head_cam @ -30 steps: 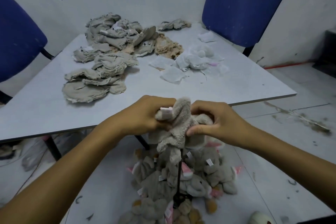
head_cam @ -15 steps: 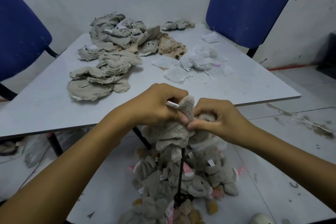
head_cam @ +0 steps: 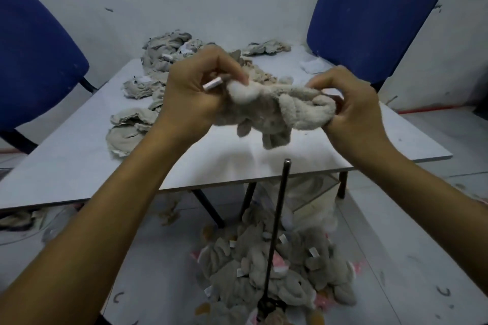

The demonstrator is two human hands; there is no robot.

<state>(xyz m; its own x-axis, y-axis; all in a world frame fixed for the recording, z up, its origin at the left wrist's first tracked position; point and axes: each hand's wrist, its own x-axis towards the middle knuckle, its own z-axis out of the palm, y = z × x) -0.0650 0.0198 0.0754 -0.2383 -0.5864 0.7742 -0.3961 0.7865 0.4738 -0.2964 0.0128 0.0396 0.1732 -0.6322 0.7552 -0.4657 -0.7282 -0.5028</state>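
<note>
A limp beige plush toy skin (head_cam: 274, 111) hangs stretched between both hands above the white table (head_cam: 79, 161). My left hand (head_cam: 195, 92) grips its left end, where a white tag sticks out between the fingers. My right hand (head_cam: 351, 108) grips the right end with curled fingers. Below them a thin black upright rod (head_cam: 277, 214) stands bare, its tip free beneath the skin.
A heap of grey plush skins (head_cam: 274, 269) lies on the floor around the rod's base. On the table are piles of flat grey skins (head_cam: 134, 126) and white scraps (head_cam: 313, 66). Blue chairs stand at left (head_cam: 34, 66) and back right (head_cam: 375, 13).
Both hands lifted the plush skin up off the rod and pulled it out sideways over the table. The rod's tip is now bare. The camera tilted up.
</note>
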